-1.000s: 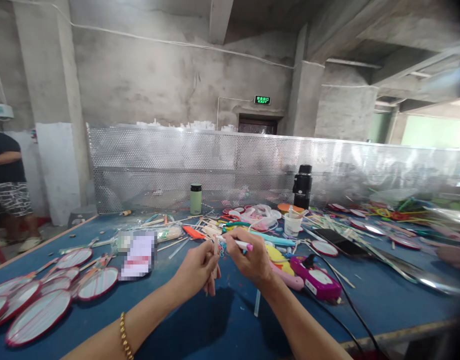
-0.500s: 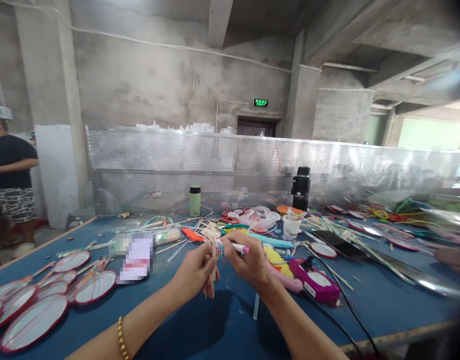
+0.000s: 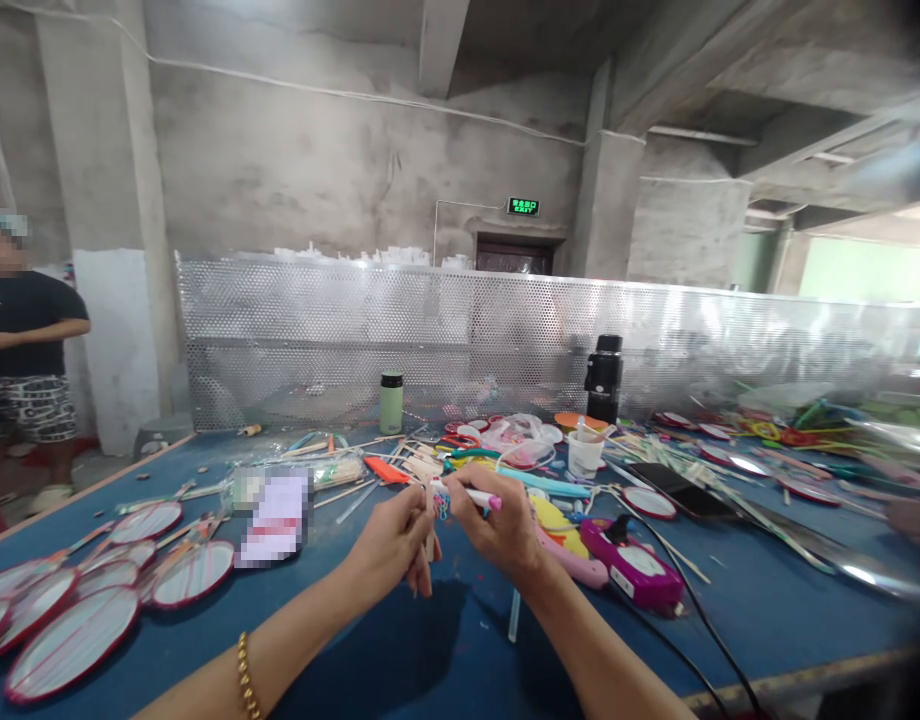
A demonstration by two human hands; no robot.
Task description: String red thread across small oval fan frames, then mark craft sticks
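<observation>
You have one slim white pen with a pink end (image 3: 481, 497), one flat pale wooden stick (image 3: 430, 546), one green cylindrical bottle (image 3: 391, 409), one tall black flask (image 3: 604, 382), one white plastic cup (image 3: 584, 458), and, overlapping on your left, at least six round red-rimmed white discs (image 3: 74, 643).

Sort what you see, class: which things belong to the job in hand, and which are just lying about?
Job in hand:
left hand with pale strip
right hand with white pen

Seemingly just about:
green bottle
black flask
purple device
</observation>
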